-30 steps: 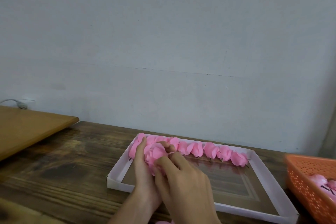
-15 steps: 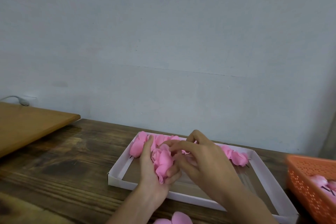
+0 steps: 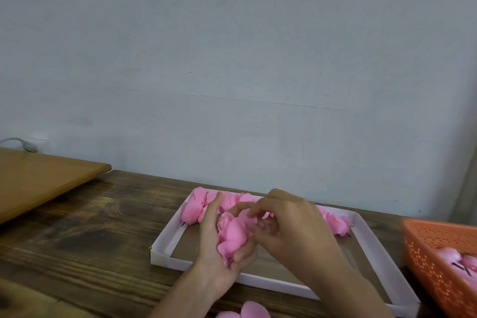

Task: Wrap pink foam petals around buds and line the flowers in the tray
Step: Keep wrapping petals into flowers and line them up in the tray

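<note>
Pink foam fills the left hand, whose lower fingers curl round a half-wrapped flower held over the left half of a white cardboard tray on a dark wooden table. The right hand comes in from the flower's right, its thumb and forefinger drawn together at the bloom's upper right edge, where they appear to pinch an outer petal; the exact contact is blurred. The flower lies lengthwise along the left palm, base toward the wrist and head pointing away from the person, so any petal wrapped next would have to travel round that near-to-far axis. A finished row of flowers runs along the tray's far wall, just beyond the raised flower, and the left hand is the nearer of the two to it. The middle of that row is hidden behind both hands, so the next free place cannot be made out. Loose petals lie on the table near the person, and an orange basket stands to the right.
</note>
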Demonstrator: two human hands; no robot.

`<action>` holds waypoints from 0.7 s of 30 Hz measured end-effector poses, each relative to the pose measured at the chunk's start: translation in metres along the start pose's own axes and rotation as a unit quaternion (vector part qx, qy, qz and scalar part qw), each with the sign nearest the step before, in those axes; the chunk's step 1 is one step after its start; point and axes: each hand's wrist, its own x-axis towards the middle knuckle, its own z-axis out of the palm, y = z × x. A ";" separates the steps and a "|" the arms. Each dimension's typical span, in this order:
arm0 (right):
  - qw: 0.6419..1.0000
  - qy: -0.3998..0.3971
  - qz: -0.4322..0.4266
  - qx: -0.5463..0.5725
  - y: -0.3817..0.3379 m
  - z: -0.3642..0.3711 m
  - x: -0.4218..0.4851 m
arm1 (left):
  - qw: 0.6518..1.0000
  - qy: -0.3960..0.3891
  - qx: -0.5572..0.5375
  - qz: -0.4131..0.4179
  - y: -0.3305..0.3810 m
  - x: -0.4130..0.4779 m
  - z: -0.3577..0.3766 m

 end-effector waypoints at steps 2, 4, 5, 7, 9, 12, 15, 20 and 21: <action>1.000 -0.003 0.005 0.018 -0.001 0.000 0.000 | 1.000 -0.005 0.005 0.001 0.001 -0.001 0.001; 0.999 -0.019 -0.003 0.048 -0.001 0.001 -0.001 | 1.000 -0.005 0.013 -0.003 0.003 -0.002 0.002; 0.998 -0.029 -0.008 0.053 0.000 0.001 -0.001 | 1.000 -0.001 0.018 -0.005 0.003 -0.003 0.001; 0.997 -0.050 -0.006 0.060 0.001 0.000 0.000 | 1.000 0.009 0.026 -0.013 0.003 -0.002 0.000; 0.994 -0.059 0.014 0.094 0.003 0.001 0.000 | 0.999 0.020 0.021 -0.021 0.002 -0.003 0.001; 0.984 -0.054 0.053 0.160 0.007 0.003 0.000 | 0.998 0.039 -0.009 -0.038 0.001 -0.004 0.004; 0.976 -0.069 0.056 0.199 0.006 0.002 0.000 | 0.996 0.073 -0.026 -0.046 -0.001 -0.003 0.003; 0.978 -0.104 0.066 0.166 0.004 0.003 -0.001 | 0.992 0.121 -0.020 -0.044 -0.004 0.002 0.001; 0.982 -0.099 0.064 0.145 0.002 0.005 -0.001 | 0.991 0.126 -0.021 -0.045 -0.005 0.003 0.000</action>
